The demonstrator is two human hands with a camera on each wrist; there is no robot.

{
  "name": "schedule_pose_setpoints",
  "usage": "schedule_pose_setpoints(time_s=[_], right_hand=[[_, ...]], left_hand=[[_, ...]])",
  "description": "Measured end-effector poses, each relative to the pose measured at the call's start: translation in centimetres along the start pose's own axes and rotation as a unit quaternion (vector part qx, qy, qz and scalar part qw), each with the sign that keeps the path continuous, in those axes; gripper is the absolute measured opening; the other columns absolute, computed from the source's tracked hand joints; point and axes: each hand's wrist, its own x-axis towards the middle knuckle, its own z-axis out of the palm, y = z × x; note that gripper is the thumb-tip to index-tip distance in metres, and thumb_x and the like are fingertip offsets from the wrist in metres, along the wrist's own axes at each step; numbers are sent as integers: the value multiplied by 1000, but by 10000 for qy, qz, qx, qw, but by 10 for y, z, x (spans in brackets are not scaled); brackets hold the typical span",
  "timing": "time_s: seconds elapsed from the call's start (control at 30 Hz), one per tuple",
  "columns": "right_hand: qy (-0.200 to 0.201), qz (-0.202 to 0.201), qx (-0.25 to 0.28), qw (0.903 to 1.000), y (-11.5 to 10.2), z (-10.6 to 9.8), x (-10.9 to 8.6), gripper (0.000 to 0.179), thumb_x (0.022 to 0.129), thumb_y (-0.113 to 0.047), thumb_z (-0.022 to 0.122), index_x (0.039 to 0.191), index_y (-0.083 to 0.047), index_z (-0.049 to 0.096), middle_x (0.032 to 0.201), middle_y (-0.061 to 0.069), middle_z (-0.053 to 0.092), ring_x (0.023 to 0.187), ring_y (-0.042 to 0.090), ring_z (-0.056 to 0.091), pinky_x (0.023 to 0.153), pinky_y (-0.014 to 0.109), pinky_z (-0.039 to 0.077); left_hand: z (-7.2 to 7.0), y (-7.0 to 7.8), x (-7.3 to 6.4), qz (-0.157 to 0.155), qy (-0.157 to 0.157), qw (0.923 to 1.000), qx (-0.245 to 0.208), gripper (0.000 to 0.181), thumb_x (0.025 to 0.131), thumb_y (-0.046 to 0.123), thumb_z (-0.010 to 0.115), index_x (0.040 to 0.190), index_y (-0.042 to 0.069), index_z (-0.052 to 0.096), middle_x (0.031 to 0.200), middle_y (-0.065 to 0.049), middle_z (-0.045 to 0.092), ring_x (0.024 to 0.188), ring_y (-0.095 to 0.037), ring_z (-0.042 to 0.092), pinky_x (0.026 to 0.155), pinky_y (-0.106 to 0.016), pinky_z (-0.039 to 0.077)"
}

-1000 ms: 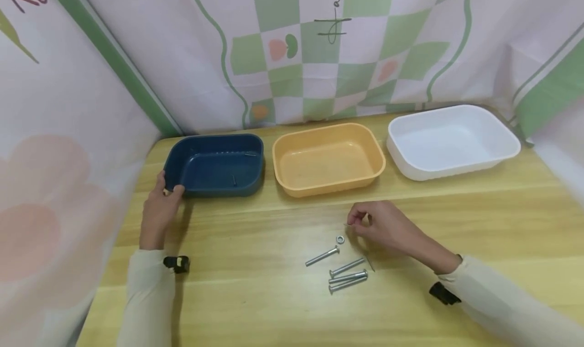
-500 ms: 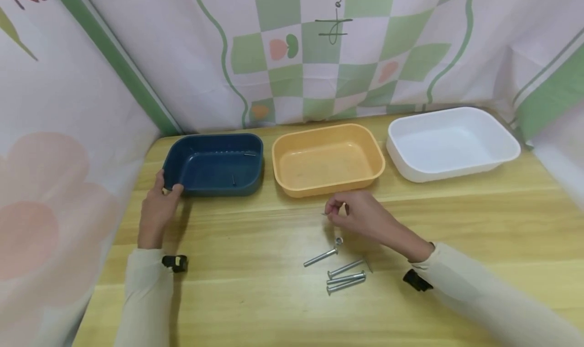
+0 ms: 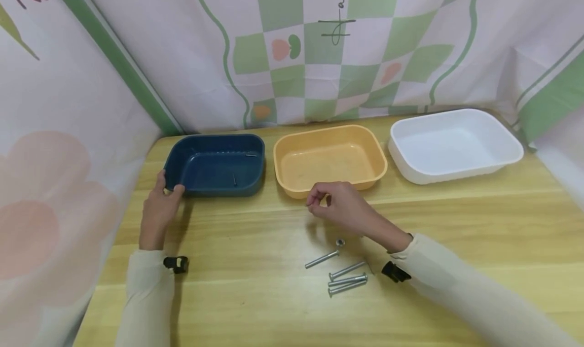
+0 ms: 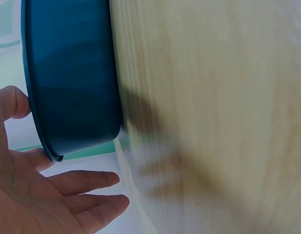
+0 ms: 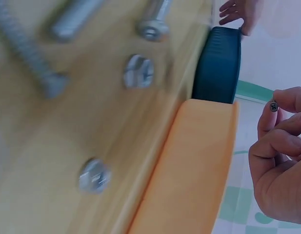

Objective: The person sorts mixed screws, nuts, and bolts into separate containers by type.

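My right hand (image 3: 339, 205) pinches a small cross-head screw (image 5: 273, 106) between thumb and forefinger, in front of the yellow tray (image 3: 330, 184). The right wrist view shows the screw's head end-on. My left hand (image 3: 159, 210) rests at the near left corner of the dark blue tray (image 3: 219, 191). In the left wrist view its thumb and forefinger touch the tray's rim (image 4: 43, 141), while the other fingers stretch out loosely beside it. Two small screws (image 3: 234, 179) lie inside the blue tray. Several long bolts (image 3: 348, 280) and a nut (image 3: 339, 242) lie on the table below my right hand.
A white tray (image 3: 456, 172) stands at the back right, beside the yellow one. Behind the row of trays hangs a green and white patterned cloth (image 3: 319, 83). The wooden table (image 3: 237, 301) runs up to it.
My right hand has moved left and farther back with the screw, from beside the nut to the front of the yellow tray. My left hand has stayed at the blue tray's corner.
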Motion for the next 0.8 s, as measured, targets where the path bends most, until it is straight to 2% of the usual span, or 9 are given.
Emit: schedule_pose_setpoints(time_s=[0.17, 0.4, 0.47, 0.63, 0.8], right_hand=[[79, -41, 135, 9999, -7, 2, 13, 11, 75, -7, 62, 76, -17, 64, 71, -9, 59, 66, 9, 53, 58, 25, 45], [24, -86, 187, 9998, -14, 10, 27, 10, 76, -9, 62, 76, -18, 64, 70, -9, 59, 66, 8, 52, 59, 25, 43], [14, -113, 185, 9998, -15, 13, 31, 8, 76, -9, 63, 77, -17, 65, 70, -10, 58, 66, 7, 52, 60, 25, 43], [-2, -260, 84, 9996, -18, 16, 39, 9, 75, -7, 63, 76, -16, 65, 68, -11, 58, 65, 6, 52, 58, 25, 42], [-123, -438, 71, 9989, -24, 17, 51, 8, 76, -7, 62, 77, -14, 65, 69, -11, 58, 65, 6, 52, 58, 25, 42]], left_hand=[[2, -2, 1, 46, 11, 10000, 3, 69, 89, 49, 31, 144, 25, -2, 142, -22, 19, 113, -43, 37, 83, -56, 32], [-2, 0, -1, 6, 108, 9999, 107, 68, 89, 49, 32, 144, 26, -1, 139, -25, 26, 97, -40, 43, 73, -52, 35], [-2, 1, 0, 34, 116, 9999, 105, 68, 89, 48, 32, 144, 26, -1, 139, -24, 24, 103, -42, 42, 75, -54, 35], [2, 1, 2, 49, 1, 10000, -5, 69, 89, 50, 31, 144, 26, -3, 142, -22, 17, 118, -46, 29, 86, -57, 29], [1, 1, 1, -29, 34, 10000, -10, 69, 88, 52, 31, 143, 29, -4, 142, -22, 19, 118, -46, 30, 83, -57, 31]])
